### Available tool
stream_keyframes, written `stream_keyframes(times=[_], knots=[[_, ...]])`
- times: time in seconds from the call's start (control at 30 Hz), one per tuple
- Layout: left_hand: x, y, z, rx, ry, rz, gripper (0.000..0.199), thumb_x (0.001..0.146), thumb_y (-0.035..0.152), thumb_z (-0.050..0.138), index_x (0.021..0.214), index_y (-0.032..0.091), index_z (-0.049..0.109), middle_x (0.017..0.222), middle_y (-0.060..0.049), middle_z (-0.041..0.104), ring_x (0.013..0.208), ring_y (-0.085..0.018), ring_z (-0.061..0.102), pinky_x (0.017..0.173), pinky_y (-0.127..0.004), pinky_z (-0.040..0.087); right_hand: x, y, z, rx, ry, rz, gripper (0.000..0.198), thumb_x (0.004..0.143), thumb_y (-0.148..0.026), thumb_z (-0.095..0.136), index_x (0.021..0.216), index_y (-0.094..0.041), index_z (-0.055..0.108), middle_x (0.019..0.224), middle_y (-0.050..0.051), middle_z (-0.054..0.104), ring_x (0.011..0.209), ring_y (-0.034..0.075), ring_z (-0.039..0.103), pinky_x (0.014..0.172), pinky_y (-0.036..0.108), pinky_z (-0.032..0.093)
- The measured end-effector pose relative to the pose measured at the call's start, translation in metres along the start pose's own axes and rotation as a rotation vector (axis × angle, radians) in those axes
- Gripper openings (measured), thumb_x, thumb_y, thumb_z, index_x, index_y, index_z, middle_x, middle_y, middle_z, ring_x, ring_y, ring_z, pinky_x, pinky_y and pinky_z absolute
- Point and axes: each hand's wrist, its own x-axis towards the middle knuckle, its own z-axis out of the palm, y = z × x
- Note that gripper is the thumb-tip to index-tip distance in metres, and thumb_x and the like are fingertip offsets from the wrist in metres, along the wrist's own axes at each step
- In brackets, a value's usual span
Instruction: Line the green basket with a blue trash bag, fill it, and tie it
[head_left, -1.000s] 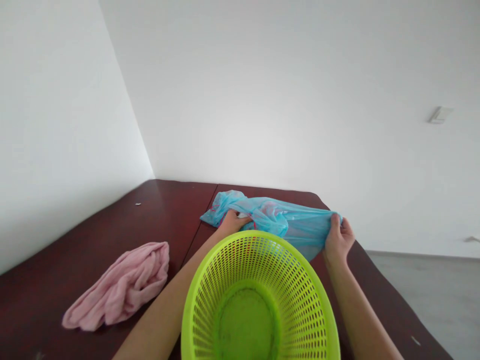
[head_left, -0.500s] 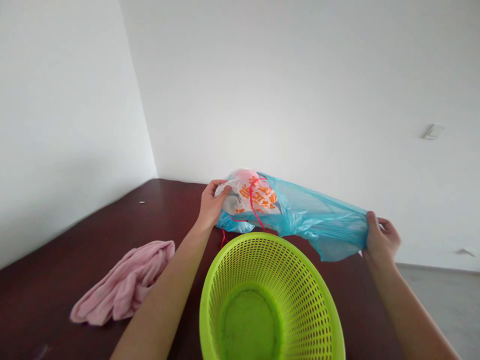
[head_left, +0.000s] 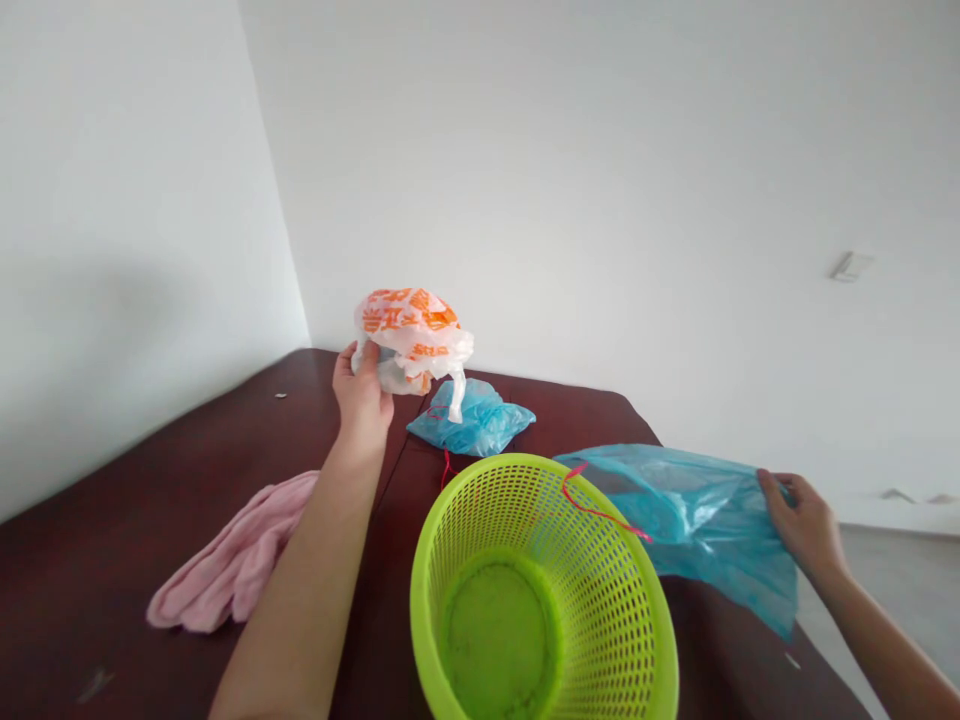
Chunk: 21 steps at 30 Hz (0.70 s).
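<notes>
My left hand (head_left: 364,395) grips a crumpled white plastic bag with orange print (head_left: 412,340), held up above the table's far side. What is inside that bag cannot be made out. My right hand (head_left: 806,525) is closed on one end of a blue plastic bag (head_left: 697,500), which hangs slack toward the basket. A red drawstring (head_left: 600,510) trails from the blue bag across the rim of the green plastic basket (head_left: 424,600). The basket stands between my arms, with nothing in it. Behind it lies another blue plastic bag (head_left: 480,420), bunched up, with a red string.
A folded pink cloth (head_left: 240,560) lies on the dark red table (head_left: 97,560), left of my left forearm. White walls (head_left: 525,180) rise behind and to the left. A small white scrap (head_left: 280,396) sits near the table's far left.
The white bag has come out of the blue bag and moved up and left in my left hand. My right hand has drawn the blue bag right and down, uncovering the other blue bag.
</notes>
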Motion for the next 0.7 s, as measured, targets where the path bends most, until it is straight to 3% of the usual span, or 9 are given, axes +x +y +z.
stream_keyframes(times=[0.07,0.13,0.27,0.37,0.43,0.57,0.7], knots=[[0.005,0.003,-0.002,0.013,-0.008,0.022,0.05,0.091,0.037,0.101,0.121,0.021,0.064,0.108,-0.002,0.082,0.092,-0.018,0.083,0.087,-0.031,0.068,-0.015,0.003,-0.003,-0.188,-0.104,-0.053,0.083,0.112,-0.075,0.042,0.149,-0.012,0.081,0.143,0.036,0.081,0.135,0.053,0.08,0.113,0.067,0.062],[0.007,0.005,-0.003,0.029,-0.023,0.039,0.047,0.093,0.037,0.099,0.12,0.021,0.064,0.109,-0.002,0.081,0.094,-0.018,0.082,0.088,-0.031,0.069,-0.044,-0.001,0.0,-0.302,-0.119,-0.179,0.094,0.115,-0.075,0.034,0.173,-0.008,0.065,0.172,0.037,0.064,0.158,0.055,0.067,0.13,0.073,0.052],[0.006,0.006,-0.001,0.031,-0.05,0.046,0.042,0.095,0.031,0.096,0.121,0.021,0.065,0.111,-0.003,0.081,0.095,-0.018,0.081,0.088,-0.031,0.069,-0.135,-0.013,0.032,-0.263,-0.213,-0.51,0.078,0.125,-0.065,0.03,0.189,-0.026,0.05,0.199,0.017,0.04,0.183,0.042,0.042,0.15,0.071,0.028],[0.003,0.004,0.0,0.032,-0.066,0.035,0.038,0.098,0.028,0.092,0.123,0.02,0.065,0.112,-0.003,0.08,0.095,-0.018,0.08,0.088,-0.032,0.069,-0.201,-0.009,0.07,-0.228,-0.344,-0.582,0.073,0.126,-0.055,0.037,0.196,-0.035,0.034,0.205,0.011,0.026,0.188,0.041,0.032,0.147,0.073,0.037],[0.002,0.002,0.001,0.053,-0.081,0.026,0.034,0.102,0.028,0.089,0.125,0.02,0.065,0.112,-0.003,0.08,0.095,-0.018,0.08,0.089,-0.034,0.069,-0.226,-0.003,0.092,-0.23,-0.433,-0.629,0.073,0.125,-0.048,0.041,0.197,-0.038,0.031,0.204,0.011,0.027,0.186,0.043,0.036,0.142,0.074,0.044],[-0.003,-0.001,0.004,0.08,-0.079,0.005,0.033,0.104,0.028,0.089,0.124,0.02,0.064,0.113,-0.003,0.079,0.097,-0.019,0.08,0.094,-0.036,0.069,-0.217,-0.002,0.114,-0.284,-0.572,-0.715,0.074,0.124,-0.042,0.045,0.196,-0.037,0.032,0.202,0.014,0.03,0.185,0.042,0.038,0.145,0.075,0.038],[-0.004,0.001,0.008,0.095,-0.031,0.024,0.028,0.105,0.021,0.085,0.123,0.021,0.063,0.113,-0.003,0.079,0.096,-0.018,0.079,0.091,-0.033,0.068,-0.17,-0.031,0.103,-0.269,-0.744,-0.8,0.07,0.125,-0.046,0.046,0.194,-0.04,0.036,0.203,0.01,0.026,0.188,0.039,0.029,0.149,0.073,0.029]])
